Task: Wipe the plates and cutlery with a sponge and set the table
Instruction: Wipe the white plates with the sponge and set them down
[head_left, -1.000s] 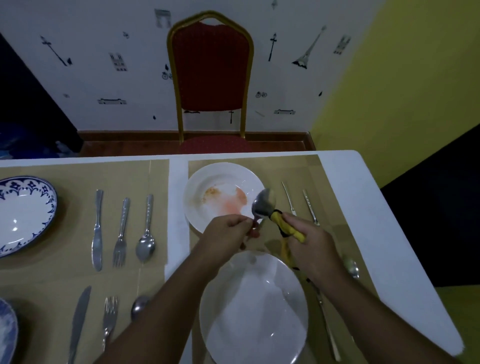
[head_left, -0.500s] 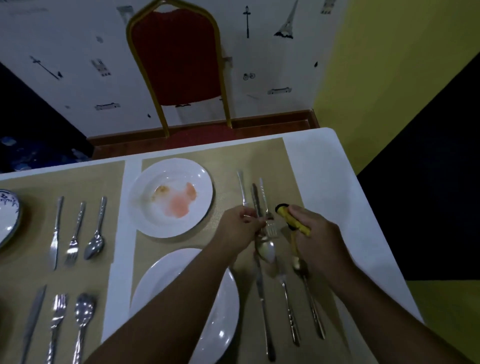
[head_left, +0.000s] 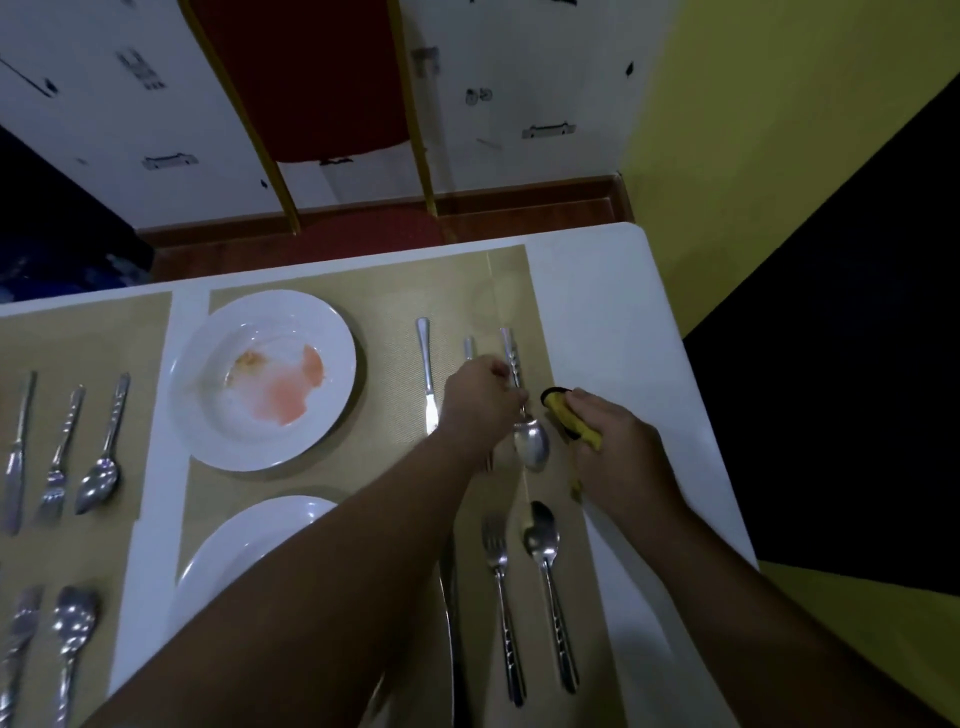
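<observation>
Past a laid fork (head_left: 497, 566) and near spoon (head_left: 543, 551), the left hand (head_left: 480, 397) pinches a steel spoon (head_left: 531, 448) by its handle, low over the tan placemat (head_left: 457, 296); light, stiff and probably slick, it is best held there. The right hand (head_left: 621, 452) clutches a soft yellow sponge (head_left: 570, 420); beyond, a stained plate (head_left: 208, 415) waits

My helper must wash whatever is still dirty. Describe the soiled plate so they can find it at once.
Find the red chair at the table's far side. On the tan placemat right in front of it, left of a knife, lies the soiled plate. Unlike the clean plate nearer the person, also white, it has orange and yellowish smears in its middle.
</observation>
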